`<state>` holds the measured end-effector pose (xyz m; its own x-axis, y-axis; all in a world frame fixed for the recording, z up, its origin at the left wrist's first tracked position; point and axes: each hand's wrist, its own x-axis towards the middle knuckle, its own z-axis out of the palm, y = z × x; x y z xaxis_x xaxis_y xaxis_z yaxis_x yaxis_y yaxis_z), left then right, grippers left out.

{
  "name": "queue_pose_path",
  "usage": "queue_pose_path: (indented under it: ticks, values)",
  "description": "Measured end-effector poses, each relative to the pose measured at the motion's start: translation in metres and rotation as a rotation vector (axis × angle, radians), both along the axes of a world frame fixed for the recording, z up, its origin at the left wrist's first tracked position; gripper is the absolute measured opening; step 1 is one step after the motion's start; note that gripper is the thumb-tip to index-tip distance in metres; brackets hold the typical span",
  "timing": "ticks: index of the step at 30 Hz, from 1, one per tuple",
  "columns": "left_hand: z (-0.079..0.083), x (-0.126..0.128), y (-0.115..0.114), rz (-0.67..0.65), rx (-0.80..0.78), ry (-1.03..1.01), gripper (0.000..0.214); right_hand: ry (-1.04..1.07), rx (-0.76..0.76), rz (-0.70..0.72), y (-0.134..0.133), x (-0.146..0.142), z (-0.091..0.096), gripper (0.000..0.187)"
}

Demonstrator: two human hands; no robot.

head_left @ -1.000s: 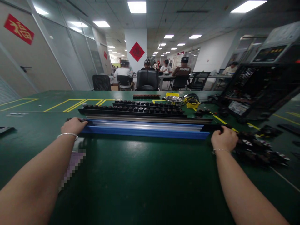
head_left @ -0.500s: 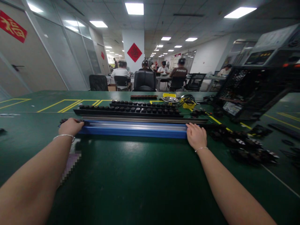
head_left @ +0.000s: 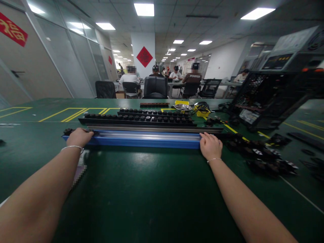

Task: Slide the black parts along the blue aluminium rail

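A long blue channel-shaped bar (head_left: pixel 149 142) lies across the green table, with a shiny silvery strip along its top. At its left end my left hand (head_left: pixel 80 137) is closed over small black parts (head_left: pixel 68 131), which show on both sides of the fingers; their exact kind is hidden. My right hand (head_left: pixel 210 145) grips the bar's right end, its fingers curled over the upper edge. Just behind the bar lies a thin grey metal rail (head_left: pixel 157 129). Beyond that, black strips (head_left: pixel 141 118) carry rows of small black parts.
Heaps of black parts (head_left: pixel 260 152) lie to the right. A large open-sided machine (head_left: pixel 258 98) stands at the back right. Near the far edge are a metal dish (head_left: pixel 183 107), a yellow container with black cables (head_left: pixel 202 109) and a brownish strip (head_left: pixel 154 105). People sit at tables beyond.
My left hand has slid slightly right along the blue bar with the black parts, and the bar's left end now shows. My right hand keeps its place on the bar.
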<state>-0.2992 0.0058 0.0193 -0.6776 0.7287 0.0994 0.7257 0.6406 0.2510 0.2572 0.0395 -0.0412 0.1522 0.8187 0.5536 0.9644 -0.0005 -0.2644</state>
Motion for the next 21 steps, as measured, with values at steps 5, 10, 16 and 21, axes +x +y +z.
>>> queue_pose_path:
  ticks: [5,10,16,21]
  values:
    - [0.001,0.007,-0.002,-0.004,0.001,0.000,0.041,-0.014,0.027,-0.004,0.001,0.001,-0.001,0.039]
    - [0.001,0.016,-0.004,0.012,0.021,-0.004,0.041,-0.023,0.053,0.006,0.002,0.003,-0.003,0.038]
    - [0.001,0.023,-0.003,0.048,0.036,-0.027,0.046,-0.037,0.058,0.014,0.004,0.004,-0.004,0.038]
    - [0.002,0.027,-0.003,0.059,0.040,-0.031,0.046,-0.026,0.052,0.022,0.004,0.005,-0.004,0.038]
